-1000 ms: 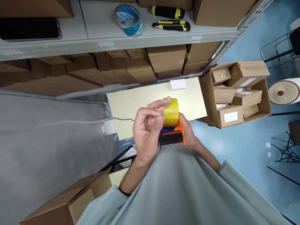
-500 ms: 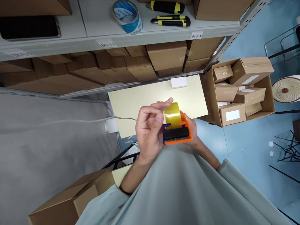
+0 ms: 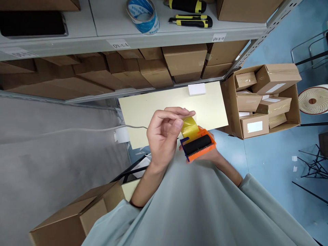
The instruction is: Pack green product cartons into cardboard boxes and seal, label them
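Note:
An orange and dark blue tape dispenser (image 3: 202, 150) with a black roller and a toothed edge is in front of my body, tilted. Its roll of yellow tape (image 3: 190, 127) shows at the upper side. My right hand (image 3: 210, 154) grips the dispenser from behind and below, its fingers mostly hidden. On the other side, my left hand (image 3: 165, 136) has its thumb and curled fingers closed at the tape's left edge. Exactly how much tape film lies between those fingertips is hard to see.
Beyond my hands is a pale yellow tabletop (image 3: 159, 106) with a white block (image 3: 196, 89). Shelves hold cartons (image 3: 184, 61), blue tape (image 3: 143, 17), box cutters (image 3: 192, 22) and a black phone-like slab (image 3: 32, 24). An open carton (image 3: 232, 102) of small boxes stands right; another carton (image 3: 61, 218) is lower left.
The dispenser has turned, its right end rising, and moved slightly right and down. My left hand's fingers have shifted a little right along the tape. The view has moved slightly.

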The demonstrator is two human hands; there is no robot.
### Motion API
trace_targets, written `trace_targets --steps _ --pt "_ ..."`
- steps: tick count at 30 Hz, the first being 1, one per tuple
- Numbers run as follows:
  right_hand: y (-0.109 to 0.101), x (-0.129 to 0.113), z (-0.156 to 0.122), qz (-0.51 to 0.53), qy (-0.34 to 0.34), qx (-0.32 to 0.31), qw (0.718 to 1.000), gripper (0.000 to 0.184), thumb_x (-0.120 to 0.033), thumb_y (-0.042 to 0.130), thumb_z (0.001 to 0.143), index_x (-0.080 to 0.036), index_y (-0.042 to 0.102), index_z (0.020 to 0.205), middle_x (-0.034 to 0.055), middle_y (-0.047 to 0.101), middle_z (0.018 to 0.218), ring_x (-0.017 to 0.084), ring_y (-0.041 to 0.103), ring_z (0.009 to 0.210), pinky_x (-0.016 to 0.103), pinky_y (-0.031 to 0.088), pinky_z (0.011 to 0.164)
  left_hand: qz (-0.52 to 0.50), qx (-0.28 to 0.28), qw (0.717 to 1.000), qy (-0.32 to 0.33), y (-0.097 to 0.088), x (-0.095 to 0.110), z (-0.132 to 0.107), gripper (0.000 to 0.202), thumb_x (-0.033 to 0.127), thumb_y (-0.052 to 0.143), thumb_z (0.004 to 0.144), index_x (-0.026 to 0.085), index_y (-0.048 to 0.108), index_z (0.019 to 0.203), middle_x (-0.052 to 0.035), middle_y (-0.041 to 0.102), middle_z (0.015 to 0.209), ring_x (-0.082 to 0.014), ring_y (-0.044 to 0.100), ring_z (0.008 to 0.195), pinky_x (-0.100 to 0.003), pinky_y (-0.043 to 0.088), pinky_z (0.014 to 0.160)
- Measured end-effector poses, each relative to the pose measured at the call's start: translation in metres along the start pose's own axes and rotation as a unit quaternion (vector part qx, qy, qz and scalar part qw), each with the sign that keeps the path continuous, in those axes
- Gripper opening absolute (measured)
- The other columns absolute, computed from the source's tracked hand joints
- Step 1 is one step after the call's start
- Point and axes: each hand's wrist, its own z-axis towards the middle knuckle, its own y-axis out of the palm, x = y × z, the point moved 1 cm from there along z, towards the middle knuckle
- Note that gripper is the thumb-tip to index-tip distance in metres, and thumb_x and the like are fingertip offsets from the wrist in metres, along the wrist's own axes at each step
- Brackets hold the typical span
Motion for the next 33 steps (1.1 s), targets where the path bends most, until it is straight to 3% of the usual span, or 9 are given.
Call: trace_targets --steps 3,5,9,13,18,22,26,30,33 --pt "0.010 0.004 0.000 0.055 0.030 -0.002 0.998 0.068 -0.069 0.108 0.054 -0.026 0.070 0.092 0.0005 0.077 0.083 0.024 0.075 0.080 0.037 0.064 0.069 0.003 0.044 0.999 -0.009 0.004 0.001 -0.004 0.039 0.056 0.087 0.096 0.025 0.063 0.095 -0.0009 0.075 0.097 -0.0213 0.082 0.096 -0.049 0.066 0.107" --pt "0.013 0.003 -0.001 0.060 0.043 -0.002 0.997 0.065 -0.068 0.107 0.056 -0.027 0.069 0.091 0.0005 0.076 0.081 0.025 0.075 0.079 0.038 0.064 0.069 0.012 0.058 0.998 0.004 0.006 0.001 -0.003 0.037 0.054 0.087 0.096 0.025 0.064 0.094 -0.0007 0.073 0.095 -0.0218 0.082 0.095 -0.049 0.067 0.102" --pt "0.011 0.001 -0.004 0.060 0.049 -0.014 0.997 0.063 -0.073 0.100 0.064 -0.027 0.068 0.092 -0.0015 0.074 0.079 0.023 0.072 0.074 0.037 0.063 0.067 0.031 0.037 0.998 0.047 0.002 0.001 0.006 0.031 0.047 0.087 0.097 0.024 0.069 0.088 -0.0023 0.070 0.094 -0.0224 0.080 0.096 -0.048 0.068 0.094" --pt "0.005 0.005 -0.004 0.003 0.012 0.034 0.999 0.053 -0.064 0.096 0.072 -0.027 0.059 0.083 -0.0054 0.059 0.068 0.016 0.054 0.062 0.031 0.051 0.057 0.041 0.006 0.999 0.006 -0.010 0.001 0.011 0.034 0.050 0.093 0.090 0.024 0.071 0.087 -0.0032 0.067 0.091 -0.0208 0.072 0.090 -0.044 0.065 0.091" --pt "0.005 0.016 -0.006 -0.063 -0.002 0.072 0.995 0.041 -0.049 0.071 0.089 -0.028 0.040 0.070 -0.0060 0.041 0.062 0.014 0.035 0.059 0.030 0.039 0.054 0.040 -0.004 0.999 -0.017 -0.011 0.005 0.004 0.032 0.050 0.092 0.092 0.025 0.072 0.089 -0.0037 0.066 0.091 -0.0207 0.069 0.090 -0.042 0.062 0.089" --pt "0.008 0.024 -0.012 -0.083 0.008 0.093 0.992 0.044 -0.045 0.070 0.088 -0.029 0.035 0.067 -0.0050 0.036 0.060 0.015 0.033 0.057 0.032 0.040 0.053 0.048 -0.004 0.999 -0.015 -0.004 0.009 0.001 0.034 0.050 0.093 0.091 0.025 0.071 0.086 -0.0026 0.064 0.087 -0.0203 0.068 0.086 -0.042 0.063 0.088" --pt "0.008 0.025 -0.018 -0.089 0.028 0.094 0.991 0.043 -0.045 0.073 0.088 -0.030 0.040 0.065 -0.0046 0.034 0.058 0.017 0.036 0.056 0.033 0.043 0.052 0.056 0.006 0.998 0.001 -0.002 0.008 0.000 0.035 0.051 0.092 0.091 0.025 0.069 0.084 -0.0024 0.065 0.087 -0.0194 0.068 0.084 -0.040 0.064 0.083" --pt "0.008 0.026 -0.020 -0.091 0.016 0.096 0.991 0.044 -0.050 0.081 0.086 -0.029 0.047 0.067 -0.0042 0.044 0.061 0.018 0.045 0.059 0.033 0.048 0.056 0.070 -0.003 0.997 0.021 -0.001 0.007 -0.001 0.035 0.051 0.090 0.093 0.026 0.068 0.084 -0.0015 0.063 0.083 -0.0184 0.068 0.080 -0.038 0.063 0.076" --pt "0.008 0.031 -0.020 -0.065 0.005 0.083 0.994 0.051 -0.060 0.095 0.076 -0.028 0.055 0.073 -0.0046 0.055 0.067 0.016 0.051 0.060 0.032 0.049 0.057 0.054 0.010 0.997 0.061 0.000 0.009 0.003 0.029 0.048 0.084 0.100 0.028 0.067 0.087 -0.0001 0.059 0.079 -0.0172 0.066 0.075 -0.037 0.059 0.070"
